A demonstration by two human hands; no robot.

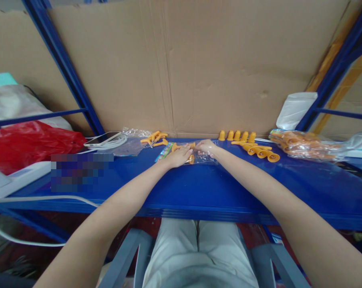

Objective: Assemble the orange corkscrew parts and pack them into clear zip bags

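A clear plastic bag [202,159] with orange plastic pieces inside and a colourful printed header at its left end lies on the blue shelf. My left hand [180,156] rests on the bag, fingers stretched out over the orange pieces. Fingers bent, my right hand [205,147] grips the bag's clear film near its right part; the fingertips are partly hidden. To the right, several orange cups [237,135] stand upside down in a row. Several orange cone-shaped pieces [262,153] lie in front of them. Beyond my left hand is a small pile of orange pieces [155,139].
A filled bag of orange pieces [301,145] lies at the right. Flat clear bags [127,149], a coiled white cable [116,141] and a red plastic bag [38,142] are at the left. A cardboard wall [199,72] closes the back, between blue metal posts [63,68].
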